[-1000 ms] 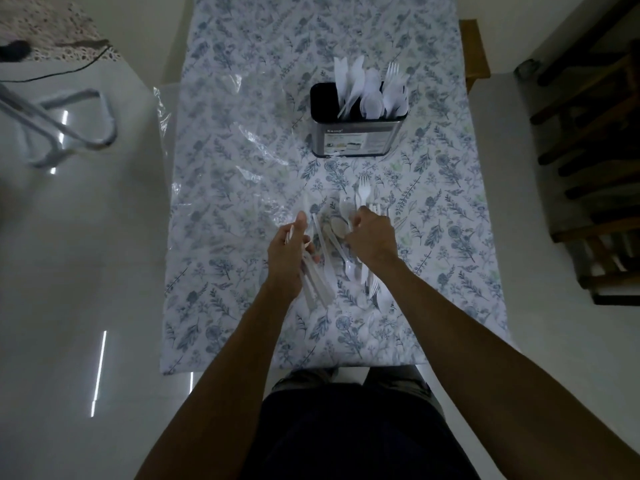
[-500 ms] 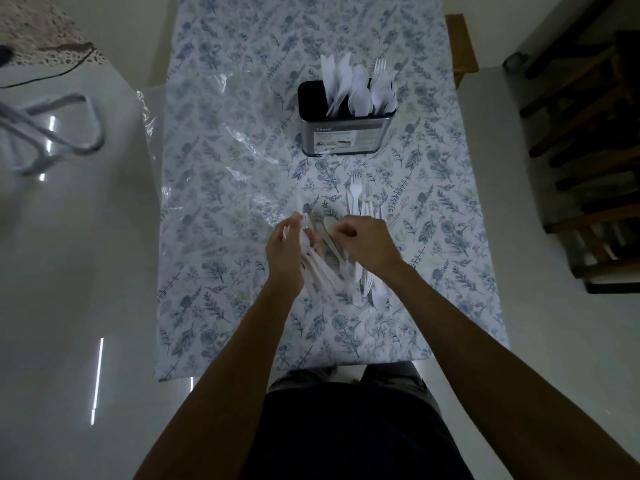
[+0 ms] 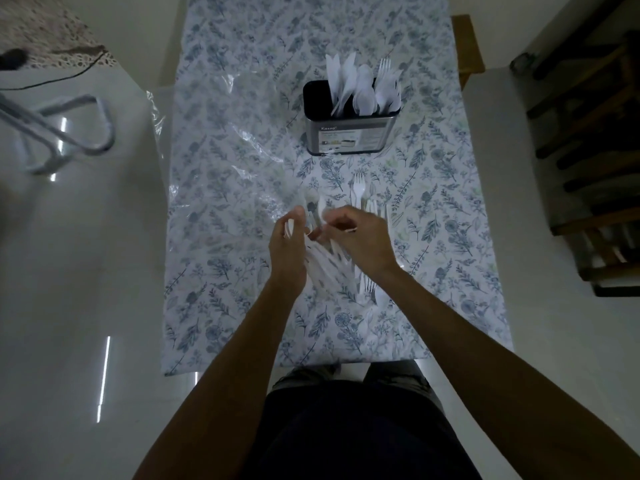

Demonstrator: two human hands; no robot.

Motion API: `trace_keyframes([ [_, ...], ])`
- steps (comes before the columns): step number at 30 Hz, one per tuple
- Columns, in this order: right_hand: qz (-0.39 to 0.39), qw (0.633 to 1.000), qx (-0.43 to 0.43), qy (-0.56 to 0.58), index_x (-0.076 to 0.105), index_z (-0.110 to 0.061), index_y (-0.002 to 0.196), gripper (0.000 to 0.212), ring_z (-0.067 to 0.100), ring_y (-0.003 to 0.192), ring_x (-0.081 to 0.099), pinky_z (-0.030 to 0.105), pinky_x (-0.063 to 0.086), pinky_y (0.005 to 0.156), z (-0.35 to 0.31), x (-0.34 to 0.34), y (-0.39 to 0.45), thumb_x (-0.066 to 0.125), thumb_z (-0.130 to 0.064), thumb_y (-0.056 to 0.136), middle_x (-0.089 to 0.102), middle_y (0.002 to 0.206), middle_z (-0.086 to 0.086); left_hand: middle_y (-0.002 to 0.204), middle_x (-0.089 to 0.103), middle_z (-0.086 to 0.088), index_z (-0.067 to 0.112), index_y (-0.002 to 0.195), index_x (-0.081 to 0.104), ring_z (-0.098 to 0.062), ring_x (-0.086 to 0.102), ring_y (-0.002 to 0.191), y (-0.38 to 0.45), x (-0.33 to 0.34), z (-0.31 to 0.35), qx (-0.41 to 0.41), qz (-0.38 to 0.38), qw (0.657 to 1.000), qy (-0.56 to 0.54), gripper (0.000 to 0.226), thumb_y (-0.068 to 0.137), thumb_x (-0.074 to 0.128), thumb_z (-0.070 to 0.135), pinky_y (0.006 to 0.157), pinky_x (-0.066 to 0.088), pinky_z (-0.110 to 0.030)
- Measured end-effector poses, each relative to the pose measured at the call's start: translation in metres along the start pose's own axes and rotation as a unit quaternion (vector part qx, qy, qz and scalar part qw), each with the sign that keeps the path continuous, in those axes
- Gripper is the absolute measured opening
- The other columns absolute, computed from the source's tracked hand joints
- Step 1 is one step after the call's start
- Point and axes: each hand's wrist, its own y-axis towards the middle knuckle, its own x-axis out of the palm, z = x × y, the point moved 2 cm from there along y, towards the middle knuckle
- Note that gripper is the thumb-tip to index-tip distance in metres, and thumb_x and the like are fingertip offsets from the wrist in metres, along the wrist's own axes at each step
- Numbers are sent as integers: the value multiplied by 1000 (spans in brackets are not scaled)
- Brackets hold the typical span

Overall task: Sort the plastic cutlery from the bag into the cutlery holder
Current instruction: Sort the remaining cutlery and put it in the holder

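At center frame, the left hand (image 3: 287, 247) grips a fanned bundle of white plastic cutlery (image 3: 325, 263) while the right hand (image 3: 356, 237) pinches one piece from it, above loose forks (image 3: 360, 194) on the floral surface (image 3: 225, 168). The cutlery holder (image 3: 349, 131), partly filled, stands at upper center beside the clear bag (image 3: 239, 157).

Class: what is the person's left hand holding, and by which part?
The left hand grips a fanned bunch of white plastic cutlery near one end; which end is unclear.

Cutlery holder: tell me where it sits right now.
In the head view, the cutlery holder stands upright on the floral tablecloth, beyond both hands, right of the clear bag.
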Motion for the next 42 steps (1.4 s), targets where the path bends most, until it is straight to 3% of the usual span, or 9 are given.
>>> trace_keyframes([
  [3, -43, 997, -45, -56, 80, -13, 101, 15, 10, 82, 72, 29, 60, 82, -5, 9, -15, 79, -12, 86, 78, 93, 2, 103, 75, -1, 14, 117, 68, -14, 73, 96, -5, 7, 4, 32, 9, 998, 55, 41, 98, 62, 50, 81, 61, -28],
  [9, -121, 982, -69, -125, 80, -16, 99, 15, 25, 73, 66, 41, 55, 73, -10, 14, -22, 67, -20, 95, 71, 85, 11, 101, 74, -12, 16, 117, 70, -18, 72, 87, -8, -2, -3, 71, -24, 992, 97, 30, 99, 64, 39, 74, 61, -31],
  [12, -45, 991, -7, -122, 76, -12, 107, 17, 22, 78, 70, 39, 59, 75, 2, 6, -22, 65, -19, 97, 75, 94, 6, 85, 67, -10, 10, 115, 68, -17, 64, 69, -4, -15, -6, 46, 35, 997, 57, 23, 100, 66, 27, 58, 55, -32],
  [17, -172, 887, 32, -428, 56, -2, 128, 38, 35, 101, 63, 41, 55, 79, 44, 13, -39, 58, -26, 99, 61, 112, 18, 89, 66, -6, 10, 117, 66, -16, 60, 69, -1, -28, -9, 10, 23, 1000, -1, 20, 98, 69, 16, 55, 51, -29],
  [21, -139, 887, -1, -440, 66, -1, 108, 21, 32, 94, 66, 36, 51, 72, 45, 12, -43, 52, -14, 99, 65, 101, 15, 81, 65, -4, 15, 101, 68, -17, 59, 69, -1, -22, -3, 22, 23, 999, 23, 13, 93, 76, 22, 55, 52, -32],
  [26, -9, 959, 19, -281, 60, -11, 94, 23, 18, 62, 57, 29, 46, 53, 19, -3, -39, 51, -31, 99, 60, 74, 3, 82, 69, 3, 20, 93, 67, -12, 63, 67, -18, 16, 4, 187, -124, 931, 288, 15, 91, 76, 32, 59, 54, -33],
  [31, -42, 988, 110, -103, 69, -8, 91, 25, 19, 65, 66, 41, 57, 66, -15, -43, -20, 53, -25, 101, 68, 75, 5, 100, 73, 0, 10, 106, 73, -7, 67, 93, -21, 51, 28, 319, -177, 875, 319, 17, 97, 70, 25, 83, 53, -23],
  [36, 26, 974, 192, 116, 57, -16, 115, 25, 13, 58, 63, 36, 57, 63, -32, -71, -9, 67, -28, 95, 70, 78, 6, 88, 73, 8, 17, 119, 69, 8, 63, 61, -14, 71, 46, 292, -228, 868, 329, 26, 100, 65, 34, 60, 46, -14],
  [42, 38, 919, 276, 279, 57, -10, 123, 48, 16, 68, 68, 28, 54, 58, -25, -77, 6, 57, -52, 99, 77, 86, 9, 113, 66, 23, 25, 134, 63, 18, 63, 90, -10, 69, 46, 236, -263, 873, 336, 41, 95, 72, 33, 81, 50, -9],
])
